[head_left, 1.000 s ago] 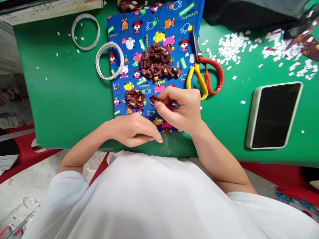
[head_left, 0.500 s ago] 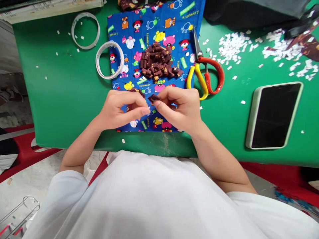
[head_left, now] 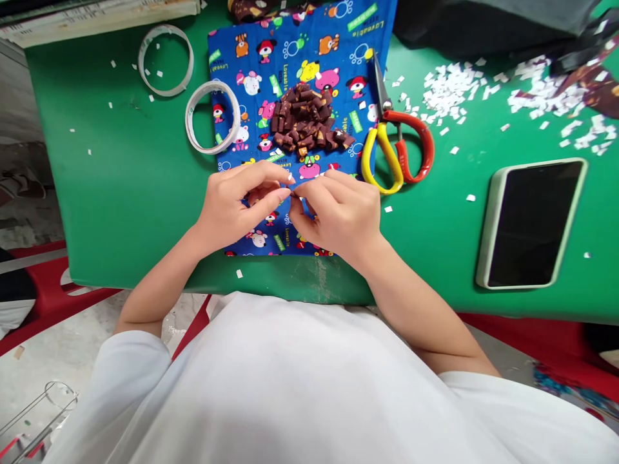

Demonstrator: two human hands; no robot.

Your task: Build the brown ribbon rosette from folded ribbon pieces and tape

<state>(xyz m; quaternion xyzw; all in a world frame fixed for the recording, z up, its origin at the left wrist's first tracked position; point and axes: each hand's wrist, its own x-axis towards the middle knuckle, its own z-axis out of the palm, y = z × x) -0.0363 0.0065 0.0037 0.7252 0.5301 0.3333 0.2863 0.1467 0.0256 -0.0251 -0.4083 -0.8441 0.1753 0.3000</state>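
Observation:
My left hand (head_left: 236,203) is curled over the front of a blue cartoon-print cloth (head_left: 258,61), its thumb and forefinger reaching towards my right fingertips. What its curled fingers hold, if anything, is hidden. Closed in a pinch, my right hand (head_left: 336,216) has a small dark brown piece (head_left: 293,194) between its fingertips; only a sliver shows, touching or nearly touching the left thumb. Beyond the hands lies a pile of small brown rolled pieces (head_left: 309,119) with orange flecks. To the right, scissors (head_left: 387,129) with one yellow and one red handle rest partly on the cloth.
Two tape rings (head_left: 189,119) stand at the left on the green table (head_left: 120,212). White paper bits (head_left: 452,90) are heaped and scattered at the right, near a black bag (head_left: 483,29). A phone (head_left: 534,222) lies at the right.
My right hand has turned over the brown piece and shifted slightly left, covering most of it. My left thumb has risen towards the right fingertips. The other things stay put.

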